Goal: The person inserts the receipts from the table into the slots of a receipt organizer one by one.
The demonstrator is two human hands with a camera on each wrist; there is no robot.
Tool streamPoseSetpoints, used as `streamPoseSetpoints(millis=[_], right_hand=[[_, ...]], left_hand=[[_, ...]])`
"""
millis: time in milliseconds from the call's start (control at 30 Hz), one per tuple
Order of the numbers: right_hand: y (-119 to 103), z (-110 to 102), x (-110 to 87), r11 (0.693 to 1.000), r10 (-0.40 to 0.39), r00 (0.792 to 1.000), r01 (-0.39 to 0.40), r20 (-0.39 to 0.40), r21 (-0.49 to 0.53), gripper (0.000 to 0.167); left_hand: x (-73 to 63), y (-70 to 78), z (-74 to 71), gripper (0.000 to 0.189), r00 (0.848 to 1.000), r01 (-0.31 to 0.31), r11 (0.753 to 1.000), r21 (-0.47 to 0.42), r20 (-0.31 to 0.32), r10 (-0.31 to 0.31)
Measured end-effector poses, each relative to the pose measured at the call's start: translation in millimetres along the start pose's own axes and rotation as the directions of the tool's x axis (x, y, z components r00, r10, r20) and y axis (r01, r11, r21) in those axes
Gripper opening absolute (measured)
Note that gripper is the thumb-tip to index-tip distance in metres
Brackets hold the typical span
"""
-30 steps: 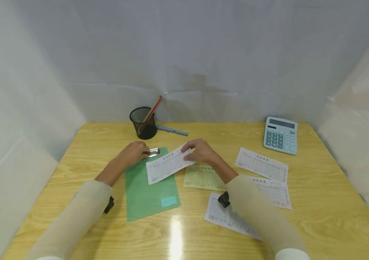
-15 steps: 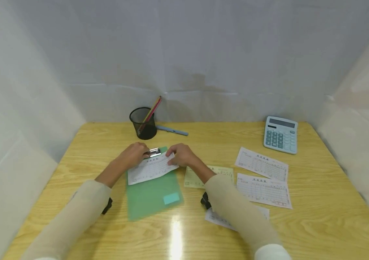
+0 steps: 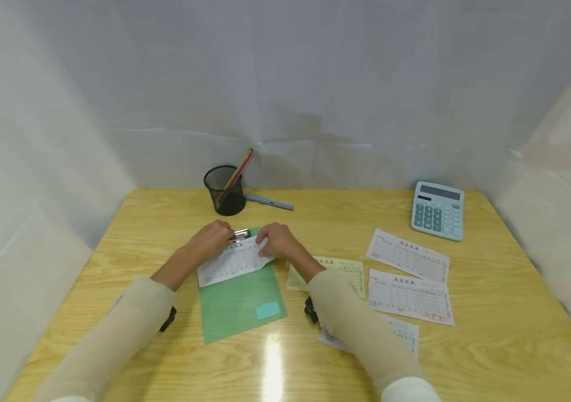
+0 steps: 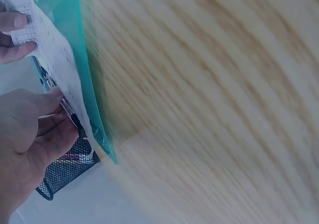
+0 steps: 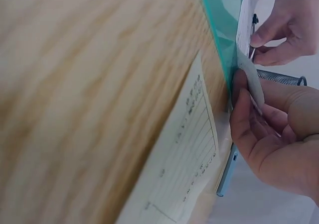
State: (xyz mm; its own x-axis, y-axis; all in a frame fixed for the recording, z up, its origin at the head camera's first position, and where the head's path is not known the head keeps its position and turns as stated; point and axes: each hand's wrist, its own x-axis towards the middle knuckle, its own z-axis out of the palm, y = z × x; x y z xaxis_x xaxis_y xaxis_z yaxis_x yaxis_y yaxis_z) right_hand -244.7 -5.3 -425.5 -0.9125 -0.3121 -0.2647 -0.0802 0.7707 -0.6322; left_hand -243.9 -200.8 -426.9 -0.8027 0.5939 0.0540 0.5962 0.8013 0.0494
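A green clipboard [image 3: 240, 306] with a light-blue label [image 3: 267, 310] lies left of the middle of the table. At its top edge is a metal clip [image 3: 241, 235], which my left hand [image 3: 212, 241] pinches between thumb and fingers, as the left wrist view shows. A white printed form [image 3: 232, 266] lies over the clipboard's upper part, its top edge at the clip. My right hand [image 3: 278, 241] pinches the form's right end between thumb and fingers, bending it up a little [image 5: 253, 79]. Whether the form's edge is under the clip is hidden.
A yellow form [image 3: 348, 272] lies to the right, partly under my right forearm. Several white forms [image 3: 411, 296] lie further right, below a blue calculator [image 3: 437, 211]. Behind the clipboard stand a black mesh pencil cup [image 3: 227, 198] and a blue pen [image 3: 269, 202].
My right hand has carried the white form leftward and down onto the clipboard, up to the clip. My left hand has stayed on the clip.
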Motion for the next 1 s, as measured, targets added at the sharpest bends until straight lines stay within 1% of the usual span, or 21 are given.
streamPoseSetpoints(millis=[33,67,167,267,333,467,633,800,933,1000], right_hand=[[-0.9,-0.2,0.4,1.000,0.006,1.000,-0.006,0.000,-0.005,0.024],[-1.8,-0.4,0.7,1.000,0.012,1.000,-0.012,0.001,-0.004,0.024],[-4.1,-0.8,1.5,1.000,0.026,1.000,-0.026,0.005,-0.004,0.025],[-5.5,-0.4,2.3,0.999,0.030,1.000,-0.030,0.007,-0.014,0.024],[-6.1,0.0,2.6,0.999,0.033,0.999,-0.033,0.005,-0.016,0.024],[-7.3,0.8,3.9,0.999,0.034,0.999,-0.034,0.002,-0.030,0.026],[-8.9,2.1,7.0,0.997,0.022,1.000,-0.023,-0.009,-0.072,0.028],[-9.4,2.3,9.9,0.997,0.026,1.000,-0.027,-0.016,-0.066,0.026],[-10.4,2.5,12.1,0.998,0.033,0.999,-0.034,-0.023,-0.059,0.027],[-11.6,3.0,13.4,0.997,0.029,0.999,-0.031,-0.028,-0.072,0.027]], left_hand=[[-0.3,0.6,-0.3,0.006,1.000,-0.001,1.000,0.005,0.002,0.001],[-0.9,1.7,-1.4,0.004,1.000,-0.017,1.000,0.019,-0.012,0.017],[-2.7,2.8,-3.9,0.004,1.000,-0.018,0.999,0.026,-0.006,0.018],[-3.7,2.8,-4.8,0.006,1.000,0.001,1.000,0.017,0.007,-0.001],[-2.9,1.5,-3.6,0.008,0.999,0.025,1.000,0.005,0.029,-0.025],[-1.4,1.1,-2.8,0.009,0.999,0.033,0.999,0.021,0.035,-0.033],[-1.4,1.3,-2.6,0.009,1.000,0.022,1.000,0.009,0.020,-0.022],[-2.3,1.0,-1.4,0.009,1.000,0.006,1.000,-0.018,-0.004,-0.006],[-3.0,0.8,-1.0,0.007,1.000,-0.011,1.000,-0.007,-0.019,0.011],[-3.3,0.8,-0.8,0.007,1.000,-0.014,1.000,0.001,-0.021,0.014]])
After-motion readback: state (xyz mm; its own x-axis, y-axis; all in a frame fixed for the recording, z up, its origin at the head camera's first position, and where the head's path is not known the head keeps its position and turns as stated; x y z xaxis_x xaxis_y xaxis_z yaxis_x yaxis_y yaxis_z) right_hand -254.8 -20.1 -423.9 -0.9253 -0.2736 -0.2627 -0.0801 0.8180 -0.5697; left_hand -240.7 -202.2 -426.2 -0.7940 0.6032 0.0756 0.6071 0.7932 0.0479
